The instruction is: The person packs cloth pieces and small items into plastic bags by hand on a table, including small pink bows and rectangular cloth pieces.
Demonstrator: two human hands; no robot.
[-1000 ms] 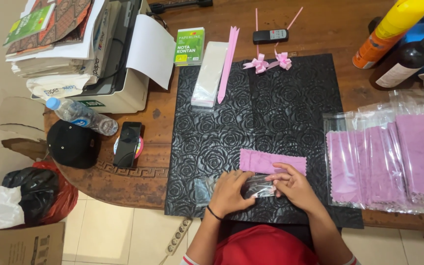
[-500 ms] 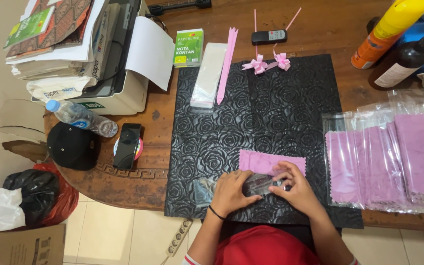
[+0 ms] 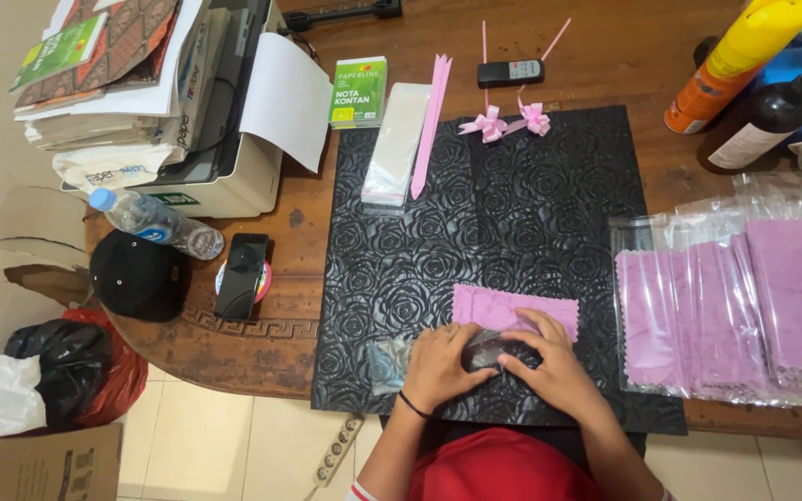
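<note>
down low, both hands' fingers close on a small clear packet (image 3: 486, 350), left hand (image 3: 438, 364) and right hand (image 3: 549, 364) either side, just below the pink cloth (image 3: 512, 308).

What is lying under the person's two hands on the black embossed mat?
Between the left hand and right hand lies a small clear plastic sleeve on the black mat, beside a purple cloth. Its contents are covered by fingers.

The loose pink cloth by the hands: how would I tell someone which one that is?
Start at the black rose-embossed mat in the middle of the wooden table. Near its front edge, just beyond the left hand and right hand, lies one pink cloth with zigzag edges. Unlike the bagged pink cloths stacked to the right, it is unwrapped.
</note>
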